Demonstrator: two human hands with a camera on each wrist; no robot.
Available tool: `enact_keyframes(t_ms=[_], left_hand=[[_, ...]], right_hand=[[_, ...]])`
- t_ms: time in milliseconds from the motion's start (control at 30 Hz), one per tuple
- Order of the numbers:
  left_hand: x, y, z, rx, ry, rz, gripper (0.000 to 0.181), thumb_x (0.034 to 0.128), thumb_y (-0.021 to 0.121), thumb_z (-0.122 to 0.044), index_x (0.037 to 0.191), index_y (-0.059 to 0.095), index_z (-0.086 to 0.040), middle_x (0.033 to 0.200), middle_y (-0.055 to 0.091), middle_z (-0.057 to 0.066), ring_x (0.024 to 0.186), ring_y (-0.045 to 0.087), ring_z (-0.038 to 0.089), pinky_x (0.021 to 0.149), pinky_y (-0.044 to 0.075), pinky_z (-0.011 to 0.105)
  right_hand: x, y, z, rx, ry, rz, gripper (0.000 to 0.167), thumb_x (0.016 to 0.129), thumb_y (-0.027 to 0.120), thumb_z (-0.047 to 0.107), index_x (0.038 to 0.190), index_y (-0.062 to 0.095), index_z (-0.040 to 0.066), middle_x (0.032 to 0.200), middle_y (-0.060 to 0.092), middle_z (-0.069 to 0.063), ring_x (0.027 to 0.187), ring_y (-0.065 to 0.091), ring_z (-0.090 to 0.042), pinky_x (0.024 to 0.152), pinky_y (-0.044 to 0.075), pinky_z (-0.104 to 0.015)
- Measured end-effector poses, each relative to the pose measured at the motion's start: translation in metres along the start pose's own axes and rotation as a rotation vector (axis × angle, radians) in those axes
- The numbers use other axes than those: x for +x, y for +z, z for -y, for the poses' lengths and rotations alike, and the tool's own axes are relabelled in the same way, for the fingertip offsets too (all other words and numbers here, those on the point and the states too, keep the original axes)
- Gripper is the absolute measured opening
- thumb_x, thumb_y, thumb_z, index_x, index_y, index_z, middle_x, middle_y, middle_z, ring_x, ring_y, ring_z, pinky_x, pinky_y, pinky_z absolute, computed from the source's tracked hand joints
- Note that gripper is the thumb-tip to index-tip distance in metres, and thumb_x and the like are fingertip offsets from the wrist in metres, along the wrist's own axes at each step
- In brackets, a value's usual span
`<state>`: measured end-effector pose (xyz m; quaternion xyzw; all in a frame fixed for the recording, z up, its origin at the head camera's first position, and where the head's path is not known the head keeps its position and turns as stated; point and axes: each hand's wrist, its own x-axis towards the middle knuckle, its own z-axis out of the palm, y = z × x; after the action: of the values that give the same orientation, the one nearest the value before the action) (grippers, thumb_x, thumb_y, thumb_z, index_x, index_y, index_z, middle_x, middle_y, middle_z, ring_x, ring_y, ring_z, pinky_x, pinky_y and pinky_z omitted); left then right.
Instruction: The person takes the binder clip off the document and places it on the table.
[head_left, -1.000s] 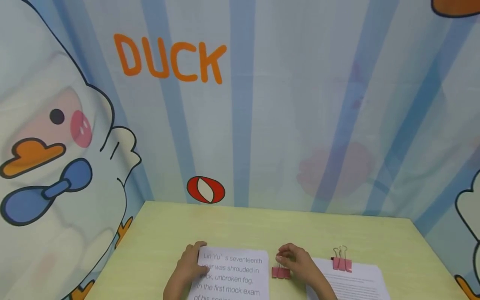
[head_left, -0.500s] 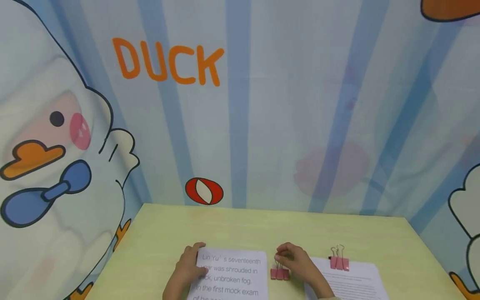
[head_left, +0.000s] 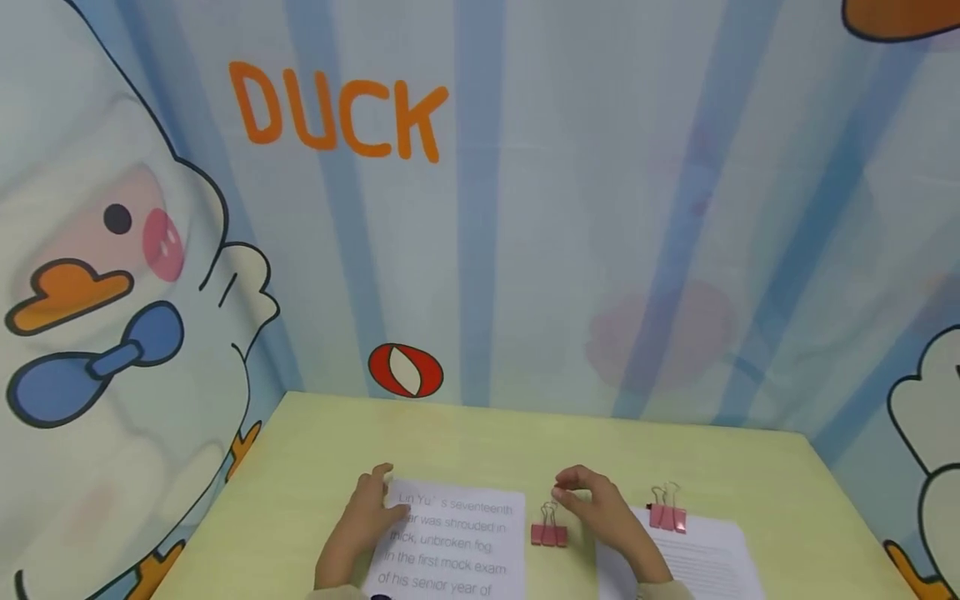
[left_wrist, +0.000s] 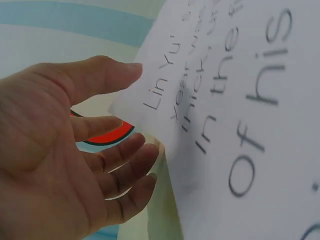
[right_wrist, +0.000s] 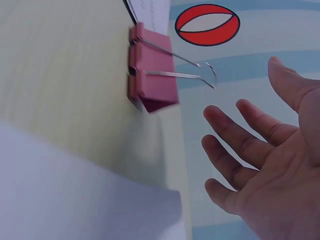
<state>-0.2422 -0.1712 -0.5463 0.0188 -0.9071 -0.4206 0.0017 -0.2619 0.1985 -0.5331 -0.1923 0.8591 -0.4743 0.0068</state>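
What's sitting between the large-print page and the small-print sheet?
In the head view, a pink binder clip stands on the table between the large-print page and small-print sheet, with the right hand beside it.

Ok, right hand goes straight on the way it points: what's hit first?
Likely the wire handles of the loose pink binder clip; depth is unclear, so the right hand may pass over them.

Binder clip (head_left: 549, 535) between left page (head_left: 453, 537) and right page (head_left: 705, 554)
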Motion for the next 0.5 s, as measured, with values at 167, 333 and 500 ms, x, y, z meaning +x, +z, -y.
enact_keyframes(t_ms=[167,333,500], left_hand=[[-0.003,-0.001,-0.01,0.029,-0.008,-0.05,0.072,0.0871,0.075,-0.011,0.145,0.037,0.011,0.124,0.046,0.033,0.115,0.055,0.051,0.098,0.047,0.062],[-0.003,-0.003,-0.02,0.06,0.031,-0.113,0.067,0.0888,0.072,-0.009,0.143,0.039,0.012,0.126,0.044,0.035,0.115,0.054,0.05,0.096,0.048,0.06],[-0.001,-0.002,-0.04,0.044,0.075,-0.102,0.062,0.0916,0.069,-0.008,0.143,0.041,0.011,0.13,0.046,0.033,0.12,0.053,0.049,0.097,0.048,0.06]], right_hand=[[-0.006,-0.019,0.001,-0.025,0.023,-0.064,0.028,0.1,0.065,0.021,0.115,0.065,-0.003,0.106,0.071,-0.007,0.109,0.064,-0.035,0.096,0.05,-0.056],[-0.015,-0.036,-0.001,-0.034,0.04,-0.101,0.026,0.1,0.065,0.02,0.114,0.066,-0.002,0.106,0.071,-0.005,0.107,0.065,-0.032,0.097,0.049,-0.057],[-0.021,-0.052,-0.002,-0.05,0.058,-0.104,0.028,0.101,0.063,0.021,0.117,0.065,-0.002,0.109,0.07,-0.006,0.109,0.064,-0.032,0.095,0.051,-0.054]])
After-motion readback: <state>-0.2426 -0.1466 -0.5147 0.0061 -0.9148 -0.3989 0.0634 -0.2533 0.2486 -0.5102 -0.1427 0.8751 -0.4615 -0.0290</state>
